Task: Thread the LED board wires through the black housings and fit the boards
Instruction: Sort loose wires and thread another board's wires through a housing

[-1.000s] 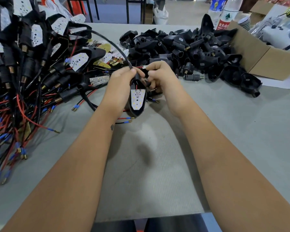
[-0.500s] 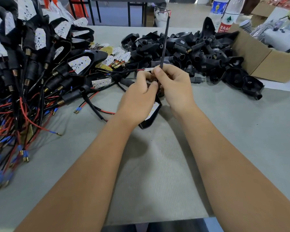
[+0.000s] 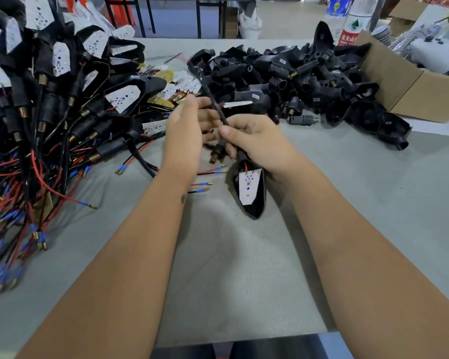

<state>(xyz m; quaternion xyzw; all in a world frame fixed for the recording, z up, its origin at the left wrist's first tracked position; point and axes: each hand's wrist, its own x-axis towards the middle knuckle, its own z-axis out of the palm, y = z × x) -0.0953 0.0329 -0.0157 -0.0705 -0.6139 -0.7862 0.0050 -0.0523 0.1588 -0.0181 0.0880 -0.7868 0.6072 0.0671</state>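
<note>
My right hand grips the black housing by its stem, LED board facing up, while my left hand pinches the black sleeved wire to feed it through, finished units crowding the surface leftward, empty housings beyond.

Both bare forearms reach forward, converging. Left hand raised edge-on, fingers curled, its grip hidden. Right hand palm down, fingers curled, thumb pinching.
</note>
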